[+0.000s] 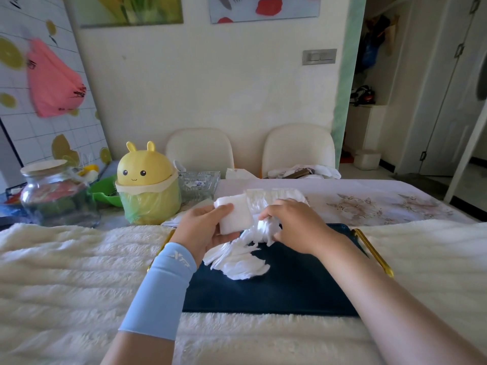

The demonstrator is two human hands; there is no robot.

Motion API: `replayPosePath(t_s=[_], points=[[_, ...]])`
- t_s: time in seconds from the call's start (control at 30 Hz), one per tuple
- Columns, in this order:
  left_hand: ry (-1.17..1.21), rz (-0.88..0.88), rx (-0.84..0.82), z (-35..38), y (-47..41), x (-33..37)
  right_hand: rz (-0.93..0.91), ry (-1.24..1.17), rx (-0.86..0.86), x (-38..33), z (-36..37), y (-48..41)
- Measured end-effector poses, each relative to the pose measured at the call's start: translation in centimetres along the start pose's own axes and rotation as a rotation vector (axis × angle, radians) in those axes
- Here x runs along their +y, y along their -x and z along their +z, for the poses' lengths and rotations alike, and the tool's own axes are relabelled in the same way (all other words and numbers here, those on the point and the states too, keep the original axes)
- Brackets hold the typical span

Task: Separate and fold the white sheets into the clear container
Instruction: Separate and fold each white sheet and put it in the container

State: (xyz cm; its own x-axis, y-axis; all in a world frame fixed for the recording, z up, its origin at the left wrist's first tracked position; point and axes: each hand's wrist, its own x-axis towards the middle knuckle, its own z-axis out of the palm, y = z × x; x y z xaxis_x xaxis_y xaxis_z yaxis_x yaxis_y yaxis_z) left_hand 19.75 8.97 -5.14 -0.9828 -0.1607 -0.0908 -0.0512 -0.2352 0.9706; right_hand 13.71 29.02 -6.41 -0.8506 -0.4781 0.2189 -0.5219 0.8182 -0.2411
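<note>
My left hand (pixel 204 227) grips a folded white wad of sheets (pixel 234 216) above the far edge of a dark blue tray (pixel 290 288). My right hand (pixel 292 223) pinches a bunch of thin white sheets (pixel 242 256) that hang from its fingers and fan out onto the tray. Just behind both hands stands a clear container (pixel 274 194) with white sheets inside; its lower part is hidden by my hands.
The tray has gold handles (pixel 374 252) and lies on a fluffy white cloth (pixel 66 272). At the left stand a yellow bunny-shaped bin (pixel 147 185), a glass jar (pixel 56 193), a green bowl (pixel 105 191) and a clear glass dish (pixel 199 184). Two white chairs (pixel 297 148) stand behind the table.
</note>
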Motion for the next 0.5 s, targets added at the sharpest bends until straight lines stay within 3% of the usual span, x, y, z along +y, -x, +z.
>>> replayPosePath(t_s=[0.13, 0.3, 0.4, 0.5], points=[[-0.019, -0.002, 0.024, -0.2, -0.5, -0.3, 0.008, -0.004, 0.059, 0.6, 0.9, -0.5], [-0.035, 0.005, 0.027, -0.2, -0.7, -0.7, 0.091, -0.323, 0.064, 1.4, -0.5, 0.2], [-0.041, 0.005, 0.027, -0.1, -0.6, -0.7, 0.117, -0.563, -0.049, 1.3, -2.2, 1.4], [-0.086, 0.012, 0.023, 0.1, -0.4, -0.7, 0.176, -0.480, -0.168, 0.8, -2.0, 2.2]])
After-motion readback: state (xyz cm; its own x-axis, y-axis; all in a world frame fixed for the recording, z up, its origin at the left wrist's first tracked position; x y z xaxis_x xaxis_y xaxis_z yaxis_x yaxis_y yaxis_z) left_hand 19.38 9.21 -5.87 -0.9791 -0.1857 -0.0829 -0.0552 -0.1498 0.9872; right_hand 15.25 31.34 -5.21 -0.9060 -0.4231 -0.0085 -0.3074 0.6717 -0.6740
